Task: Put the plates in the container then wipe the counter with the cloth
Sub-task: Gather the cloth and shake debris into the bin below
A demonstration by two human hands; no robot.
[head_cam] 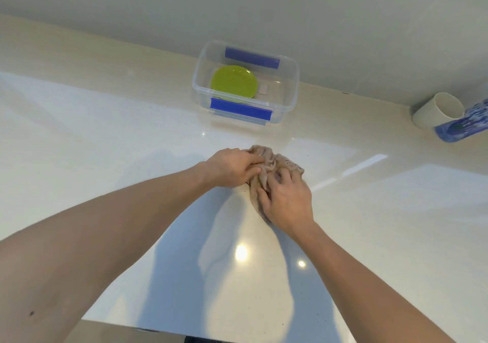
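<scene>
A crumpled beige cloth point(280, 161) lies on the pale glossy counter point(132, 144) in the middle of the view. My left hand point(232, 167) grips its left side, fingers curled into the folds. My right hand point(287, 200) bears down on the cloth's near part with its fingers bunching the fabric. Beyond the hands stands a clear plastic container point(290, 92) with blue clips. Inside it lies a lime-green plate point(233, 81), with the edge of another plate just showing beneath it.
A white cup point(435, 110) and a blue patterned cylinder point(464, 126) stand at the right by the wall. The wall runs just behind the container. The counter's front edge lies near the bottom of the view.
</scene>
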